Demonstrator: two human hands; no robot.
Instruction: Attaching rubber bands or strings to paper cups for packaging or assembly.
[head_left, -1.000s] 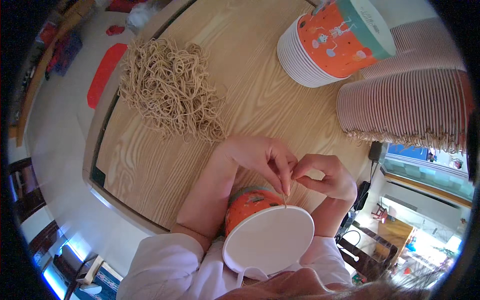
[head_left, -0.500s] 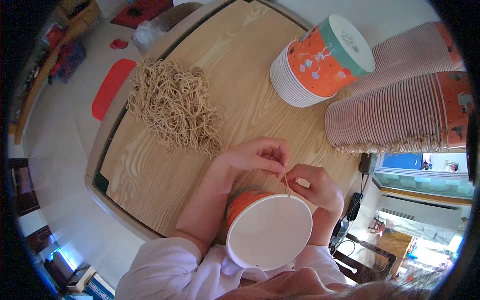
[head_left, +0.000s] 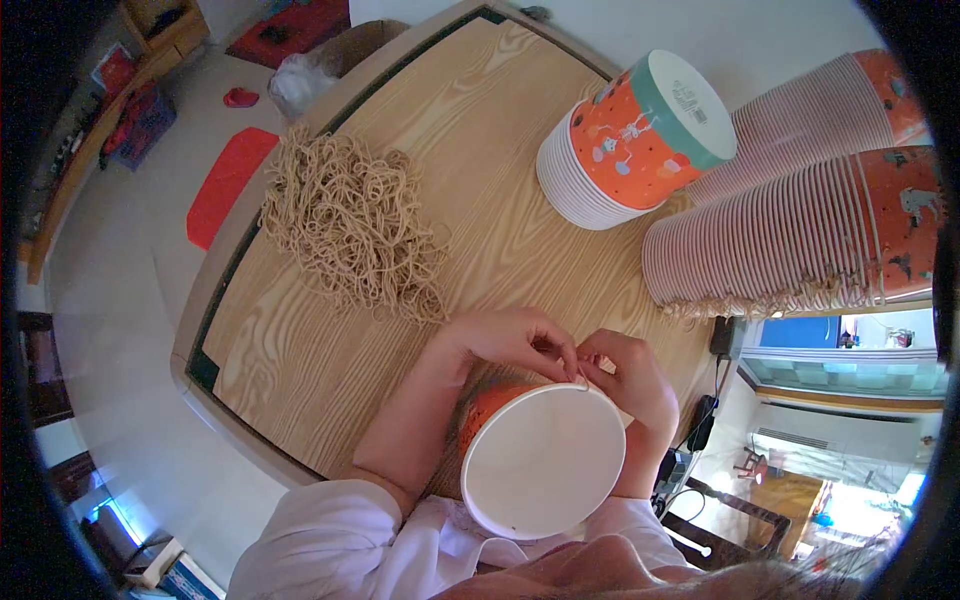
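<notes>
An orange paper bucket (head_left: 545,462) with a white inside leans against my chest, its mouth turned up toward me. At the far side of its rim a short tan cord (head_left: 585,380) shows between my fingertips. My left hand (head_left: 520,342) is closed in a pinch on the cord, just above the rim. Close beside it, my right hand (head_left: 632,372) has thumb and forefinger pressed together at the same cord and touches the rim's edge. The fingers partly hide where the cord meets the bucket wall.
A tangled heap of tan cords (head_left: 350,225) lies on the wooden table (head_left: 480,150), left of my hands. An upside-down stack of orange buckets (head_left: 640,140) stands at the back right. Long nested stacks (head_left: 770,235) lie beside it, cord loops along their rims. A red stool (head_left: 228,190) stands beyond the table edge.
Both hands have come down closer to the bucket rim and to each other. The cord, stretched above the rim before, now shows only a short piece at the edge.
</notes>
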